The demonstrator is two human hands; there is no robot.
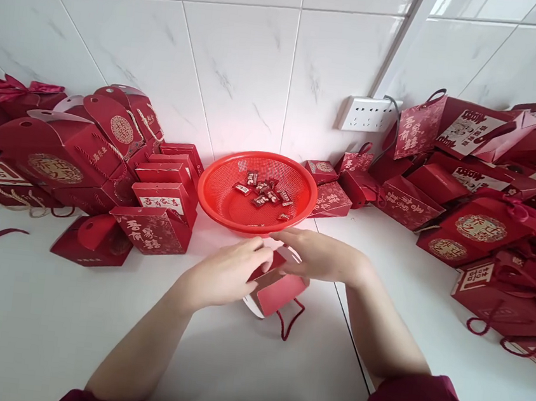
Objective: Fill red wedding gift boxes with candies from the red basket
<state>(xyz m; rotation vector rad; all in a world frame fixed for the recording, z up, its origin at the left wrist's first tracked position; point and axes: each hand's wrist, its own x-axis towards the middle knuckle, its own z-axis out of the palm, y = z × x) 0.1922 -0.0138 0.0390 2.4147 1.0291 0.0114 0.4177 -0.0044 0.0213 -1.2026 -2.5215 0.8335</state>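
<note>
From where I stand, closest to the person, a dark red cord loop (289,323) trails on the white tabletop (213,360), joined, it seems, to the open red box (283,296) held between both hands. The left hand (224,276) grips its left side with curled fingers, while the right hand (317,255) has its fingertips on the far right flap. The box's near panel slants from near left towards far right, mouth upward, flaps splayed. Straight beyond sits the red basket (247,216), and the right hand is the nearer one to its rim, though I can't tell whether they touch. Wrapped sweets (252,178) lie inside it. Plain tabletop stretches either side of the forearms, bounded on the left by standing boxes (154,232) and on the right by a heap of boxes (480,227), with the tiled wall (239,57) closing off the back
</note>
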